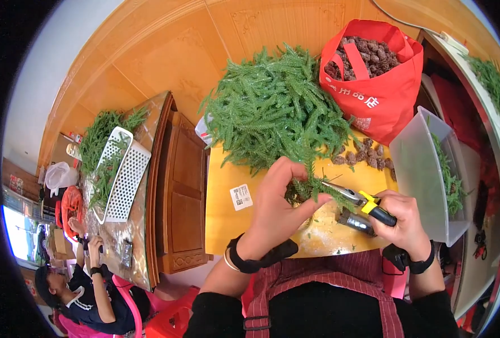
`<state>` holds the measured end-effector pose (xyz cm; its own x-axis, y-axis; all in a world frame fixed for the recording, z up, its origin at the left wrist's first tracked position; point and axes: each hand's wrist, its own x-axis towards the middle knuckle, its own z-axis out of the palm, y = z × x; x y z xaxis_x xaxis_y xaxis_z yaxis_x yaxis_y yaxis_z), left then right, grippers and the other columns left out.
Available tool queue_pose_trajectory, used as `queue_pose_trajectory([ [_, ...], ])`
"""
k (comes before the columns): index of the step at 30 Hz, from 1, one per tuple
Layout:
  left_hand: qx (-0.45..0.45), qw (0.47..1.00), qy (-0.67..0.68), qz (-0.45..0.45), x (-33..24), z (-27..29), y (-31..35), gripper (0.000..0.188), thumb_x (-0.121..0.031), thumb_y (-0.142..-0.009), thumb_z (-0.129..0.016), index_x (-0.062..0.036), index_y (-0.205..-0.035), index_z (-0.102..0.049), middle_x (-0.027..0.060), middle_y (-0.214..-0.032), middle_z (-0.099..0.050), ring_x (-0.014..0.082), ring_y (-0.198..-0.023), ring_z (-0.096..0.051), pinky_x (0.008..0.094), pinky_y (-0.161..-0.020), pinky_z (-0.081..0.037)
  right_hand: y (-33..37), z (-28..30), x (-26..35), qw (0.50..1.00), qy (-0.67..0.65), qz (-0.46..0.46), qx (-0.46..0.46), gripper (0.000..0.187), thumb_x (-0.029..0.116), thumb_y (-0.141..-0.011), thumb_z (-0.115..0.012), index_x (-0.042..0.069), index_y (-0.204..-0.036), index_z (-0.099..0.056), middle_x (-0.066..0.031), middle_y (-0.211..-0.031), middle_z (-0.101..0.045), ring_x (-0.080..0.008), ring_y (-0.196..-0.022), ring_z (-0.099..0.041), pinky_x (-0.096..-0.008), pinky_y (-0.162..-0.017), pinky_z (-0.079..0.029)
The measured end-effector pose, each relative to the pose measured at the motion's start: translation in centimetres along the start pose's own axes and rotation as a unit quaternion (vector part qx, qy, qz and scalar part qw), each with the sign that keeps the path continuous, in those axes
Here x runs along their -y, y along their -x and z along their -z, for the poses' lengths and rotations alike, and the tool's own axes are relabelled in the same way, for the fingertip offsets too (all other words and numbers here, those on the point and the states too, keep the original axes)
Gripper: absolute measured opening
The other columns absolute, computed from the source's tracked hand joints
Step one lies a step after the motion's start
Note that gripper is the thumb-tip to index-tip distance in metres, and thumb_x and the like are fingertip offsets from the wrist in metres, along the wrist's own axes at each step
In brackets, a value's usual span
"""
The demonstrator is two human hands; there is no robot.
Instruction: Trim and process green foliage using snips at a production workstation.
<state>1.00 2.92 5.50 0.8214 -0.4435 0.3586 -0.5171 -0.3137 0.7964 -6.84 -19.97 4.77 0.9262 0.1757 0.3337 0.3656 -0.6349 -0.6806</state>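
Observation:
My left hand is closed around a green artificial pine sprig over the yellow tabletop. In my right hand are pliers with yellow and black handles. Their metal jaws point left and reach the sprig beside my left fingertips. Whether the jaws grip a stem is too small to tell. Under the pliers lies a dark cylindrical thing, partly covered by my right hand. Several brown pine cones lie just beyond the pliers.
A large heap of green sprigs covers the table's far side. Behind right stands a red bag full of pine cones. A translucent bin with sprigs is at right. On the left, a person works at another table with a white basket.

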Motion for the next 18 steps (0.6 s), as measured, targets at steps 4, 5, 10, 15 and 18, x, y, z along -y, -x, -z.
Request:
queue_pose_trajectory([
  [4, 0.024, 0.983, 0.177, 0.051, 1.02, -0.97, 0.46, 0.030, -0.002, -0.074, -0.065, -0.0045, -0.095, -0.043, 0.0010, -0.091, -0.049, 0.0092, -0.088, -0.046, 0.0221, -0.077, -0.039, -0.09, 0.19, -0.03, 0.999, -0.022, -0.014, 0.023, 0.019, 0.003, -0.061, -0.062, 0.001, -0.058, -0.044, -0.0115, -0.054, -0.047, -0.0297, -0.058, -0.056, -0.0350, -0.062, -0.047],
  [5, 0.019, 0.969, 0.236, 0.072, 0.72, -1.08, 0.42, 0.028, -0.006, -0.075, -0.065, -0.0039, -0.093, -0.044, 0.0011, -0.086, -0.046, 0.0100, -0.082, -0.043, 0.0225, -0.074, -0.038, -0.07, 0.27, -0.12, 0.999, -0.035, -0.020, 0.032, 0.017, 0.004, -0.062, -0.062, 0.001, -0.059, -0.046, -0.0111, -0.055, -0.048, -0.0292, -0.057, -0.056, -0.0358, -0.065, -0.048],
  [10, 0.007, 0.968, 0.243, 0.063, 0.66, -0.77, 0.53, 0.026, -0.011, -0.077, -0.063, -0.0033, -0.093, -0.045, 0.0015, -0.080, -0.043, 0.0110, -0.076, -0.041, 0.0228, -0.070, -0.037, -0.02, 0.32, -0.61, 0.997, -0.072, 0.012, 0.039, 0.015, 0.009, -0.064, -0.065, 0.001, -0.064, -0.051, -0.0090, -0.057, -0.049, -0.0286, -0.060, -0.055, -0.0379, -0.077, -0.047],
  [15, 0.030, 0.986, 0.160, 0.030, 0.74, -0.32, 0.38, 0.034, -0.009, -0.073, -0.067, -0.0018, -0.100, -0.048, 0.0012, -0.079, -0.045, 0.0099, -0.075, -0.043, 0.0228, -0.069, -0.039, -0.22, 0.64, -0.28, 0.997, -0.073, 0.025, 0.023, 0.016, 0.010, -0.065, -0.065, 0.001, -0.065, -0.052, -0.0087, -0.057, -0.048, -0.0286, -0.062, -0.055, -0.0380, -0.079, -0.046],
  [18, 0.030, 0.979, 0.189, 0.070, 0.98, -0.55, 0.62, 0.042, -0.008, -0.071, -0.069, -0.0006, -0.107, -0.050, 0.0013, -0.079, -0.047, 0.0103, -0.075, -0.044, 0.0226, -0.069, -0.040, -0.33, 0.84, -0.07, 0.998, -0.052, 0.032, 0.024, 0.016, 0.010, -0.064, -0.066, 0.002, -0.065, -0.052, -0.0089, -0.058, -0.049, -0.0286, -0.065, -0.056, -0.0373, -0.076, -0.047],
])
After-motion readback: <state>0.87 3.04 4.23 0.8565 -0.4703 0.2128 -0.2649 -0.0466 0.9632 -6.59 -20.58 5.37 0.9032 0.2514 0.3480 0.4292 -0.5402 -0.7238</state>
